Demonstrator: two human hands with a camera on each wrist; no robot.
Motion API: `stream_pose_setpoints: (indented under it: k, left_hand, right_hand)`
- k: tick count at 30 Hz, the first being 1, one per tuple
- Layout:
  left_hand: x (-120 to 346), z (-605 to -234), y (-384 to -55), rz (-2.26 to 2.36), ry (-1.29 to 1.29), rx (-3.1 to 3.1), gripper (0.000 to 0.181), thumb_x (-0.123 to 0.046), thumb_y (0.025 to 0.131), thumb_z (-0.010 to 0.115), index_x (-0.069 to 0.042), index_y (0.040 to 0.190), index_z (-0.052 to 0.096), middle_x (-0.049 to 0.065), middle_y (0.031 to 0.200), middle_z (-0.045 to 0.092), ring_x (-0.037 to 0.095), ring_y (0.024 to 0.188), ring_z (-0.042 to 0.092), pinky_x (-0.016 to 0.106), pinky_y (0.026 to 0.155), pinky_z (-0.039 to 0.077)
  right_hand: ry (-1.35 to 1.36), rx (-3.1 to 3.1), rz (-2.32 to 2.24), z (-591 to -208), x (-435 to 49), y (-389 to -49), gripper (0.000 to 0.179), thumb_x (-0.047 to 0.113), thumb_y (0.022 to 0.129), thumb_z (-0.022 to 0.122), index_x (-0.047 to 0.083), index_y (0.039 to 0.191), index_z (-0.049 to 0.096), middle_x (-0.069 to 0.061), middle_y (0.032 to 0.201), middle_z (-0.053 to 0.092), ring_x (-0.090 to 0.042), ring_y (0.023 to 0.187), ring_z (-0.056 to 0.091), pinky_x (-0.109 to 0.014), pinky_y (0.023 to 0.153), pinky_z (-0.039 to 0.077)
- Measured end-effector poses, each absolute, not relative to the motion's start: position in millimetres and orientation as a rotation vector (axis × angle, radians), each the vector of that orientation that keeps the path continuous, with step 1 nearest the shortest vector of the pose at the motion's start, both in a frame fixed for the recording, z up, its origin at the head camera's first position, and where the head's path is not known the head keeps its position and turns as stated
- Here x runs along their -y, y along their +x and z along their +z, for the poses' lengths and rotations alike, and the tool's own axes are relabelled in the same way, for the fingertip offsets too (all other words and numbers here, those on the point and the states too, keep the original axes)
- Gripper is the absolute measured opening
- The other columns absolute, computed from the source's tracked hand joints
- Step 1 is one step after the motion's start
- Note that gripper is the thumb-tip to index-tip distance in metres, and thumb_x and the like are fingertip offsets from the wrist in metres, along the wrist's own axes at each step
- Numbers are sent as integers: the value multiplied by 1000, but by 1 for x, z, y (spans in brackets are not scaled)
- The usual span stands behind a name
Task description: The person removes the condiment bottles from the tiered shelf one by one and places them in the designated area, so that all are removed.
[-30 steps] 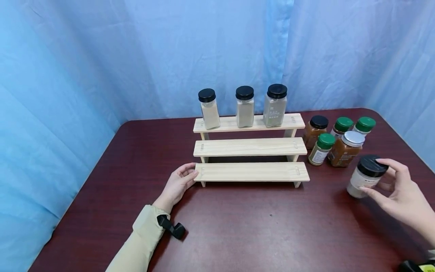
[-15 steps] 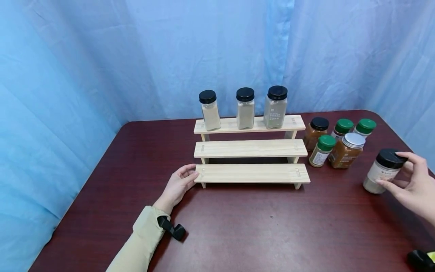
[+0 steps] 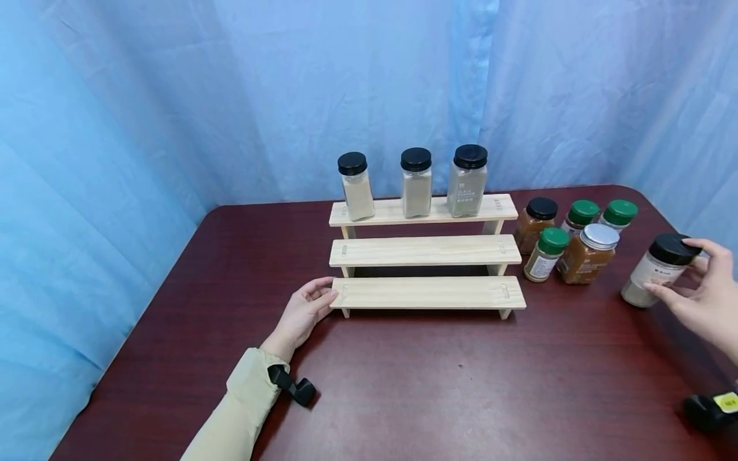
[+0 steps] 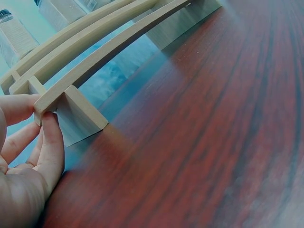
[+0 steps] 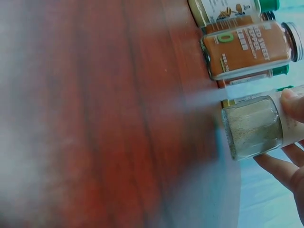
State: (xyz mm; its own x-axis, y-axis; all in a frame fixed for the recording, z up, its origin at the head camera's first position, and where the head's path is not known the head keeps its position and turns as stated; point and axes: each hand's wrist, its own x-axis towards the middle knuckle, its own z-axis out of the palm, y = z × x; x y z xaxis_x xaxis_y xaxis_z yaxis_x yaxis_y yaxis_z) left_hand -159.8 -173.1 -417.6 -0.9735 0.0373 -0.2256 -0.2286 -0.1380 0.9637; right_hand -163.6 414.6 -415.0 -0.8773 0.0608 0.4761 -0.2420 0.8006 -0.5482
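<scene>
The pale-labelled jar (image 3: 657, 274) sits pinched between the right hand's (image 3: 708, 294) thumb and fingers; a leftward swing could knock the silver-lidded jar (image 3: 587, 257) beyond those fingertips. The left hand (image 3: 298, 320) pinches the rack's (image 3: 425, 250) lowest end; a tug could topple the three jars (image 3: 417, 189) past its fingers. Beneath, glossy dark-red table (image 3: 415, 384); behind, blue curtain (image 3: 346, 89).
</scene>
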Motion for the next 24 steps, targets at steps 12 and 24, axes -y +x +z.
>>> stream_pose_setpoints:
  k: [12,24]
  left_hand:
    - [172,-419,-160,2245,-209,-1924,43,4,93,52,8,134,40,-5,86,55,1,74,58,15,70,50]
    - [173,-419,-160,2254,-217,-1930,42,1,92,55,6,133,43,-5,86,56,2,73,58,16,69,50]
  right_hand:
    - [23,2628,799,-393,-392,-174,80,-6,87,59,4,143,3,-41,108,43,17,74,42,-1,50,29]
    - [-22,2625,852,-392,-382,-183,84,-8,85,61,5,143,1,-42,115,40,-19,83,57,1,53,26]
